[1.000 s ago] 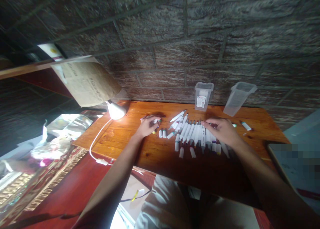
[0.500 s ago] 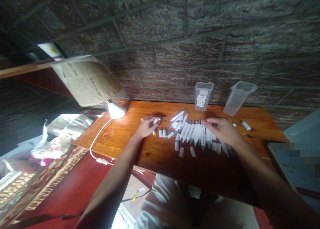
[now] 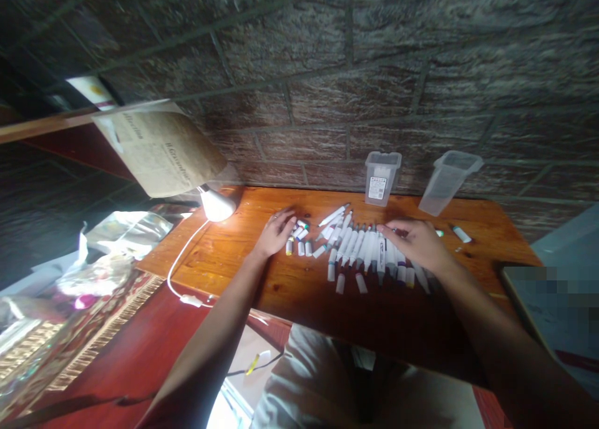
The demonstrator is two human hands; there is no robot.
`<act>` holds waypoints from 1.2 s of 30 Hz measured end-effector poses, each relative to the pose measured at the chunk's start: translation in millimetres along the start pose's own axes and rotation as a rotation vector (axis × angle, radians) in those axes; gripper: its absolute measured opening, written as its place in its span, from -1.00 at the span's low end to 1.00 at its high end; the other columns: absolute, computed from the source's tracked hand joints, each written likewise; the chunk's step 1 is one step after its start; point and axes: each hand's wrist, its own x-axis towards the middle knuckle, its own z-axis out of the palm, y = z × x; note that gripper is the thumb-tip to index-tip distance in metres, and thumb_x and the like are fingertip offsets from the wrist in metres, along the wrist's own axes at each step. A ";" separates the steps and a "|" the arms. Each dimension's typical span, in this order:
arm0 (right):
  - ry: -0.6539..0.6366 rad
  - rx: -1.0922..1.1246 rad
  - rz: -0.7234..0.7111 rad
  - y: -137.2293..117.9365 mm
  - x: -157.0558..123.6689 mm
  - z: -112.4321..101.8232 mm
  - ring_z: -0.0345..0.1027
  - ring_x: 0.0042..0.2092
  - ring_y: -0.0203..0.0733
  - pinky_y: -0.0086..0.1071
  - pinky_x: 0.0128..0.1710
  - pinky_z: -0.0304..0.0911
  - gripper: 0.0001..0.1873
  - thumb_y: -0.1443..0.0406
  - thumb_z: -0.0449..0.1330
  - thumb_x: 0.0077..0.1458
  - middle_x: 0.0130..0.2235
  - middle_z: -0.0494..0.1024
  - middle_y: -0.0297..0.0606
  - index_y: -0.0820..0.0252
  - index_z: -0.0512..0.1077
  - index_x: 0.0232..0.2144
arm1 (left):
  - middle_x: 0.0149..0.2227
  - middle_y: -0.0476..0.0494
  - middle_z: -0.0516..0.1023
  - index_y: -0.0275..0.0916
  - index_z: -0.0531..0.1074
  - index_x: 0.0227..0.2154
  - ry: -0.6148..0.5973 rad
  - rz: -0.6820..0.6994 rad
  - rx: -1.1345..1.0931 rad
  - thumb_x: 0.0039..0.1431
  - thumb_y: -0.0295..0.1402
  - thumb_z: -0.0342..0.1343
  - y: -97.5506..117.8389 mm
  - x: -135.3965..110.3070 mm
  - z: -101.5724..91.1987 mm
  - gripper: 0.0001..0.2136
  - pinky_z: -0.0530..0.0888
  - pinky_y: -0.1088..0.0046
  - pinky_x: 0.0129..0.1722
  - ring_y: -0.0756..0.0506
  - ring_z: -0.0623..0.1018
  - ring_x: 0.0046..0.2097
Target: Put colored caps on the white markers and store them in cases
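A row of white markers (image 3: pixel 358 248) lies on the wooden desk (image 3: pixel 281 291), most of them side by side. My left hand (image 3: pixel 275 234) is left of the row, palm down with fingers apart. Its thumb is beside a small cluster of loose caps (image 3: pixel 302 234), some with green or yellow ends. At the right end of the row, my right hand (image 3: pixel 416 241) lies over several markers. Its thumb and forefinger are bent close together at the markers' upper ends; what is between them is hidden. More caps (image 3: pixel 360 283) lie in front of the row.
Two clear plastic containers (image 3: pixel 382 192) (image 3: pixel 442 185) stand at the back against the brick wall (image 3: pixel 318 148). A lamp (image 3: pixel 218 205) with a paper shade and a white cord is at the left. One cap (image 3: pixel 462 234) lies far right. Plastic bags (image 3: pixel 126 235) lie beyond the desk's left edge.
My left hand's fingers have spread and drawn off the caps, which now lie uncovered beside the thumb. My right hand has hardly moved.
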 end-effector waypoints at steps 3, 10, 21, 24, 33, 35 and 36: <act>-0.004 0.001 -0.004 0.4 -0.4 0.1 0.39 -0.46 -0.20 -0.36 -0.42 0.19 -0.48 -0.06 0.06 0.25 -0.51 0.57 -0.28 0.14 0.55 -0.50 | 0.09 -0.23 0.57 -0.19 0.52 0.01 -0.081 0.037 -0.030 0.37 -0.05 -0.08 6.8 -1.1 3.3 -0.58 0.41 0.14 0.22 -0.21 0.52 0.15; 0.010 -0.014 -0.003 0.5 -1.0 0.6 0.39 -0.49 -0.20 -0.35 -0.44 0.19 -0.48 -0.07 0.06 0.26 -0.51 0.58 -0.29 0.13 0.55 -0.50 | 0.09 -0.19 0.58 -0.17 0.53 -0.01 -0.152 0.089 -0.090 0.38 -0.06 -0.10 22.1 -2.4 10.3 -0.59 0.44 0.17 0.21 -0.19 0.54 0.13; 0.015 -0.003 0.001 -3.8 1.2 -0.9 0.31 -0.51 -0.24 -0.37 -0.44 0.14 -0.51 -0.02 0.07 0.26 -0.56 0.49 -0.33 0.14 0.49 -0.55 | 0.04 -0.20 0.61 -0.18 0.54 -0.04 -0.161 0.098 -0.117 0.37 -0.07 -0.06 33.3 -0.7 5.0 -0.61 0.50 0.25 0.10 -0.19 0.60 0.05; 0.009 0.003 0.017 -3.7 2.1 -1.4 0.26 -0.53 -0.26 -0.37 -0.45 0.11 -0.46 -0.05 0.04 0.26 -0.59 0.43 -0.35 0.15 0.46 -0.58 | 0.00 -0.22 0.63 -0.21 0.53 -0.02 -0.156 0.084 -0.086 0.32 -0.05 0.00 34.0 10.5 -2.4 -0.60 0.51 0.24 0.06 -0.20 0.62 -0.01; 0.004 0.044 0.033 0.8 3.0 2.8 0.26 -0.50 -0.27 -0.39 -0.41 0.09 -0.52 0.01 0.07 0.26 -0.56 0.46 -0.34 0.17 0.49 -0.54 | -0.15 -0.12 0.70 -0.24 0.62 -0.23 -0.312 0.042 0.014 0.22 -0.08 0.07 56.1 74.7 18.5 -0.65 0.51 0.36 -0.08 -0.17 0.64 -0.14; 0.008 0.051 0.025 2.8 3.2 3.8 0.24 -0.51 -0.28 -0.40 -0.42 0.08 -0.52 0.03 0.06 0.26 -0.57 0.43 -0.35 0.17 0.48 -0.56 | -0.17 -0.13 0.70 -0.26 0.62 -0.25 -0.341 0.027 0.046 0.19 -0.09 0.10 61.8 82.7 26.7 -0.65 0.48 0.38 -0.08 -0.18 0.64 -0.13; 0.012 0.054 0.023 3.7 3.4 4.1 0.22 -0.51 -0.29 -0.40 -0.43 0.07 -0.51 0.03 0.06 0.26 -0.58 0.42 -0.36 0.18 0.47 -0.57 | -0.18 -0.13 0.70 -0.26 0.62 -0.26 -0.355 0.018 0.062 0.17 -0.10 0.11 64.6 85.4 30.1 -0.66 0.47 0.39 -0.08 -0.18 0.64 -0.14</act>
